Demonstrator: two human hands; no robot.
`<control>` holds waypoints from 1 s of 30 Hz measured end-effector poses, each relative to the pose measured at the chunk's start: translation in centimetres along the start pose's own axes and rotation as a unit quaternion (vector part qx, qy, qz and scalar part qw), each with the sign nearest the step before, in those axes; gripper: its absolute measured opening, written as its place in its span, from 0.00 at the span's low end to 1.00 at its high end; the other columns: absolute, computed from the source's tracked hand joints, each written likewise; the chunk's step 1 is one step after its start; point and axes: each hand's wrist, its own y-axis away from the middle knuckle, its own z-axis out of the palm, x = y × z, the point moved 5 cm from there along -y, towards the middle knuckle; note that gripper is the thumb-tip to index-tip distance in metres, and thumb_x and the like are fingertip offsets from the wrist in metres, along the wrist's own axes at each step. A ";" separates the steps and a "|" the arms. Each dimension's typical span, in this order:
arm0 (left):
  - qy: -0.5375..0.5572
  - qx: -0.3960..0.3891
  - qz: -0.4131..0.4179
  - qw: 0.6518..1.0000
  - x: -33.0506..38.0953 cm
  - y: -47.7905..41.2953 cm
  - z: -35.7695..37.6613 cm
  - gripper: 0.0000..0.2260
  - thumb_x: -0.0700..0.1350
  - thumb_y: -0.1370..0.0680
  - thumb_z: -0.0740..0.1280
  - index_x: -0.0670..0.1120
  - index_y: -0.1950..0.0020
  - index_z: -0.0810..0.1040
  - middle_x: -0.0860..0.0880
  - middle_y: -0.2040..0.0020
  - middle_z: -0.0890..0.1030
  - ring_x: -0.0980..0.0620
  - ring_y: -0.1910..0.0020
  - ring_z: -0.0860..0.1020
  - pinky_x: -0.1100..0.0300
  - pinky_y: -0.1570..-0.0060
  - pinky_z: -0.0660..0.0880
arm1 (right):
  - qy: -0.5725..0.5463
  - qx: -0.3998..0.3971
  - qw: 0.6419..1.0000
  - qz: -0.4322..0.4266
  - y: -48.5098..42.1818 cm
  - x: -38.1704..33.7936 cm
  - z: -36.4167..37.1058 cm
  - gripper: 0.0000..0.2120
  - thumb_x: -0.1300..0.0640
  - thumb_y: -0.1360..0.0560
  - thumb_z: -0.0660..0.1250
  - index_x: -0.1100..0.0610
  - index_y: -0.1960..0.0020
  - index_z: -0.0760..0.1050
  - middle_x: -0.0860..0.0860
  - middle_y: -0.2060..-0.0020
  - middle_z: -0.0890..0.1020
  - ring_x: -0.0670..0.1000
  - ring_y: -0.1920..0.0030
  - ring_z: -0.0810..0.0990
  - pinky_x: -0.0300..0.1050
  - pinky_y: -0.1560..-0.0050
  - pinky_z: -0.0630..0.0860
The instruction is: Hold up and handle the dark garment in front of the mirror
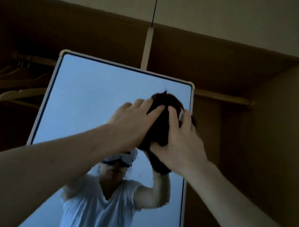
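Note:
A dark, hairy bundle that looks like a wig [160,123] is held up at head height in front of a mirror. My left hand [133,122] cups its left side with the fingers laid over the top. My right hand [179,142] grips its right side, thumb wrapped under the lower part. A small white bit [181,114] shows by my right fingers; I cannot tell what it is. Both forearms reach up from the bottom corners. The wig's lower end hangs below my right palm.
A tall white-framed mirror [48,95] stands close ahead and reflects a person in a white T-shirt with a headset and raised arms. Behind it is an open wooden wardrobe with a rail [223,96], several wooden hangers [9,86] at left, and a central divider [147,47].

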 end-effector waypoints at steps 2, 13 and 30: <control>0.019 -0.012 0.025 0.999 0.5 3.6 1.3 0.37 0.54 0.32 0.61 0.41 0.25 0.61 0.37 0.31 0.68 0.37 0.39 0.72 0.47 0.46 0.74 | -0.020 -0.018 0.999 -0.018 3.2 -1.2 1.5 0.43 0.37 0.28 0.61 0.48 0.25 0.39 0.57 0.25 0.44 0.62 0.26 0.51 0.55 0.32 0.64; -0.028 0.039 -0.062 0.997 -2.6 -3.9 -2.0 0.28 0.48 0.22 0.60 0.46 0.24 0.54 0.42 0.26 0.53 0.41 0.32 0.62 0.49 0.39 0.67 | -0.058 0.025 0.997 -0.034 -7.0 0.1 -1.6 0.36 0.44 0.27 0.62 0.46 0.25 0.48 0.53 0.25 0.49 0.60 0.27 0.53 0.59 0.31 0.60; 0.010 0.016 0.039 0.999 -0.8 3.3 2.9 0.32 0.49 0.29 0.55 0.42 0.25 0.60 0.37 0.29 0.67 0.39 0.32 0.69 0.41 0.34 0.65 | 0.064 0.071 0.995 -0.035 1.4 -0.1 3.3 0.38 0.34 0.27 0.51 0.51 0.24 0.46 0.64 0.27 0.55 0.67 0.30 0.62 0.60 0.33 0.63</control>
